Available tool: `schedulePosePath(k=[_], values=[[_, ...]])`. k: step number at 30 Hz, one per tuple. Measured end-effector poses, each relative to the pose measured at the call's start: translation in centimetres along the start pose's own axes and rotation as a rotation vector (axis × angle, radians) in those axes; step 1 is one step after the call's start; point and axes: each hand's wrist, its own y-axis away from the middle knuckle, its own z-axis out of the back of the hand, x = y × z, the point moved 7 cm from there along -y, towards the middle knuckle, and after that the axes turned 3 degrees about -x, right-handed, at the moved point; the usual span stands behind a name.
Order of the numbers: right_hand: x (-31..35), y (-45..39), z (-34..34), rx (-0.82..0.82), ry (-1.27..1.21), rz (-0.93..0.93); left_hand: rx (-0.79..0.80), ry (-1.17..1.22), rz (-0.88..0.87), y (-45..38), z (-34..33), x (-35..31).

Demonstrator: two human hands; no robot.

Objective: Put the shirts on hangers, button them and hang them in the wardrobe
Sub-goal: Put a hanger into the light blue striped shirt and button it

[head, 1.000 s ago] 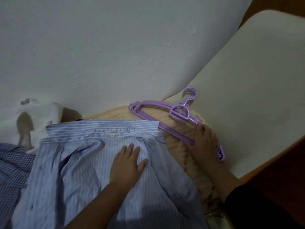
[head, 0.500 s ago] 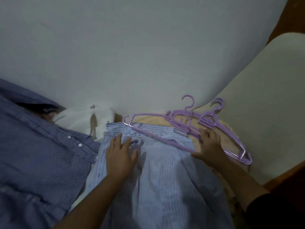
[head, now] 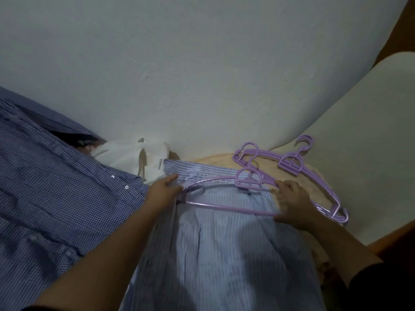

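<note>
We see the striped shirt (head: 224, 243) lying flat, collar toward the wall; its lower part is cut off by the frame edge; our left hand (head: 162, 191) pinches the collar's left end; right hand (head: 292, 202) curls round the right end of a hanger (head: 224, 204) laid across the collar; spare hangers (head: 314, 176) just beside, partly hidden by the hand; checked shirt (head: 56, 198) at left, cut off; white cloth (head: 125, 156) btw. them, hard to make out.

Dim, soft, slightly blurred view, with wide-angle bending at the edges.
</note>
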Motion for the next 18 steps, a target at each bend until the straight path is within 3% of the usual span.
schedulePosePath(k=[7, 14, 18], values=[[2.5, 1.0, 1.6, 0.007, 0.066, 0.004, -0.077, -0.157, -0.215, 2.0, 1.3, -3.0], [6.4, 0.5, 1.8, 0.034, -0.116, -0.004, -0.09, 0.264, -0.255, 4.9, 2.8, -7.2], [6.7, 0.1, 2.5, -0.001, -0.21, -0.009, -0.097, 0.412, -0.193, 5.0, 3.3, -6.5]])
